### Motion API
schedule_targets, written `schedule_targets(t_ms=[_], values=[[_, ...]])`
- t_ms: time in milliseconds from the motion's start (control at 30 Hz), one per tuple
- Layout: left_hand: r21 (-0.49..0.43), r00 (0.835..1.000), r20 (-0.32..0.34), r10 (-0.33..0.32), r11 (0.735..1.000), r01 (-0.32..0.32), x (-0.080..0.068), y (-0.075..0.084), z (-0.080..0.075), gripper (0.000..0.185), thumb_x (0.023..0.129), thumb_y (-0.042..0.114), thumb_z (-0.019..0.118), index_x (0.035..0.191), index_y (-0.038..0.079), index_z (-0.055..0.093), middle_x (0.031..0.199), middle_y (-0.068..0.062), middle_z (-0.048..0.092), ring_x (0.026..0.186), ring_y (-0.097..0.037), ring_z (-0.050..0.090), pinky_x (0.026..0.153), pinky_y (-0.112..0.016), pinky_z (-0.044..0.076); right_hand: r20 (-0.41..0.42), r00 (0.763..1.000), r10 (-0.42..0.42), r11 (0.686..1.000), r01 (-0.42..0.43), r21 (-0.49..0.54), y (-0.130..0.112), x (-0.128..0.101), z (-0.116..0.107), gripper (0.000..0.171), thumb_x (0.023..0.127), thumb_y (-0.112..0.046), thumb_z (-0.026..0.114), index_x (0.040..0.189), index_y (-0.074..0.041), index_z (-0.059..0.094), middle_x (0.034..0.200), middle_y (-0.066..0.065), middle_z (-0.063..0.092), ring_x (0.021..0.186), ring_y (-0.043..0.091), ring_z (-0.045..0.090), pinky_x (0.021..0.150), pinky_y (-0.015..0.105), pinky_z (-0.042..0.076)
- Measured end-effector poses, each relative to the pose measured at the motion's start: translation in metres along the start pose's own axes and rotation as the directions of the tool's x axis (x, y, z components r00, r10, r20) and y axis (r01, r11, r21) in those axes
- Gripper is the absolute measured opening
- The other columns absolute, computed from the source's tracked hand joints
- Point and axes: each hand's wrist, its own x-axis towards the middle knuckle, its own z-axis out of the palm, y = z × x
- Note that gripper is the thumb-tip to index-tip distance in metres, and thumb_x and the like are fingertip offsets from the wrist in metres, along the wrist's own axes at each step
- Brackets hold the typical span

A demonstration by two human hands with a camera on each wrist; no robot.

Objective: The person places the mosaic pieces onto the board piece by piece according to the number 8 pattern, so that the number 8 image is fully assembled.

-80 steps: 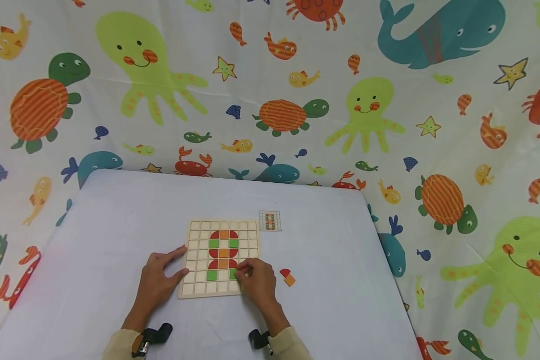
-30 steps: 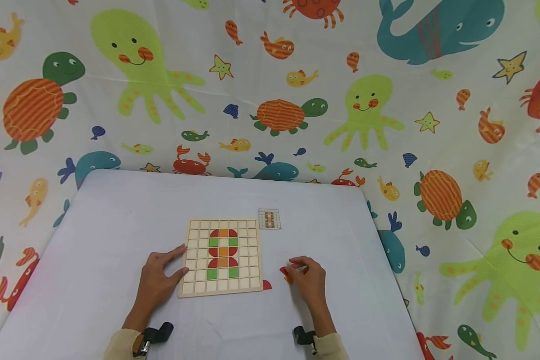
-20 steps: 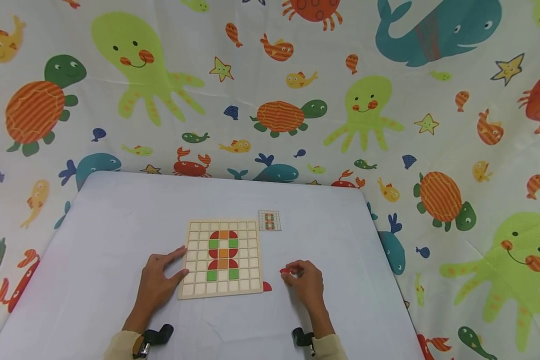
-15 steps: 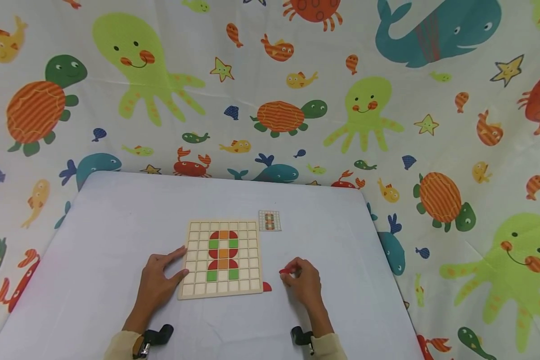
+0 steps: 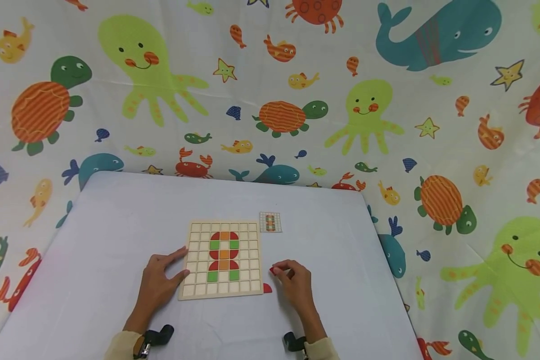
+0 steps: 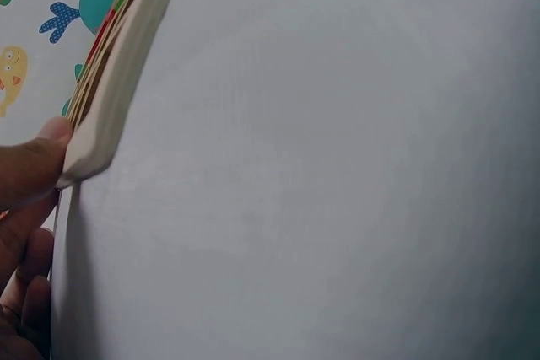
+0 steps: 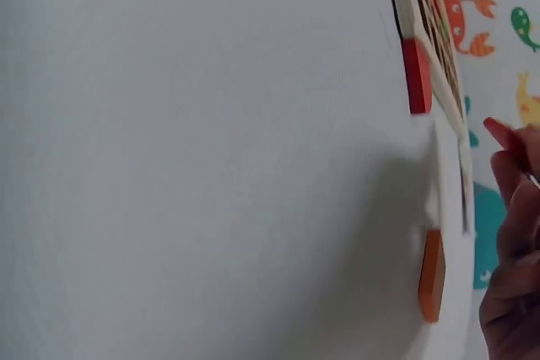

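In the head view my left hand touches the left edge of a wooden grid board with spread thumb and index finger. Colored tiles form a pattern in the board: red rounded ones, orange squares and green squares. Right of the board, my right hand pinches a red rounded tile above the table. A second red tile lies against the board's lower right edge. An orange tile lies on the table in the right wrist view; the right hand covers it in the head view.
A small pattern card lies by the board's upper right corner. The white table ends at the back against a hanging cloth with printed sea animals. Black wrist cameras sit on both wrists.
My right hand left the green tile at the board, went right, and picked up a red tile lying there. It now moves back left with it. The left hand stays at the board's edge.
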Motion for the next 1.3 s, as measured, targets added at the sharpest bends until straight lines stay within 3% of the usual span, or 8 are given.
schedule_targets(t_ms=[267,533,700,1000,1300], values=[[-0.007,1.000,-0.003,-0.001,1.000,0.001,0.000,0.000,0.001,0.064,0.083,0.012,0.089,0.144,0.013,0.068,0.112,-0.017,0.067,0.100,-0.025,0.052,0.079,-0.042,0.045,0.034,0.999,-0.006,0.998,0.004,0.061,-0.019,-0.004,0.011,0.019,0.085,-0.023,0.090,0.103,-0.028,0.084,0.094,-0.009,0.079,0.066,0.008,0.056,0.055,0.021,0.048],[-0.009,1.000,-0.002,-0.002,1.000,0.002,0.000,0.000,0.001,0.064,0.083,0.012,0.089,0.144,0.013,0.068,0.113,-0.016,0.068,0.100,-0.024,0.051,0.079,-0.041,0.044,0.103,0.994,-0.047,0.991,0.033,0.128,-0.034,-0.012,0.033,0.010,0.089,-0.029,0.087,0.098,-0.030,0.082,0.083,-0.011,0.077,0.059,0.006,0.052,0.052,0.021,0.045],[-0.011,1.000,-0.006,-0.006,1.000,0.005,0.000,0.002,0.000,0.064,0.084,0.011,0.089,0.144,0.013,0.068,0.113,-0.016,0.068,0.100,-0.024,0.052,0.079,-0.041,0.044,0.121,0.990,-0.072,0.985,0.051,0.164,-0.042,-0.019,0.047,0.007,0.093,-0.031,0.083,0.097,-0.028,0.079,0.087,-0.010,0.077,0.062,0.004,0.050,0.053,0.019,0.042],[-0.003,1.000,-0.012,-0.001,1.000,0.001,-0.001,0.002,0.000,0.064,0.083,0.012,0.090,0.143,0.013,0.068,0.112,-0.015,0.069,0.099,-0.022,0.051,0.078,-0.039,0.043,0.223,0.961,-0.166,0.973,0.124,0.193,-0.054,-0.026,0.063,0.024,0.101,-0.016,0.072,0.124,-0.022,0.078,0.095,-0.005,0.069,0.073,0.002,0.054,0.062,0.017,0.050],[0.006,1.000,-0.021,0.003,1.000,-0.003,0.000,0.000,0.002,0.063,0.082,0.013,0.091,0.142,0.015,0.069,0.111,-0.012,0.070,0.096,-0.019,0.049,0.075,-0.035,0.042,0.282,0.949,-0.138,0.971,0.073,0.229,-0.063,-0.032,0.073,0.016,0.096,-0.022,0.081,0.111,-0.022,0.077,0.086,-0.007,0.073,0.063,0.000,0.054,0.055,0.018,0.049]])
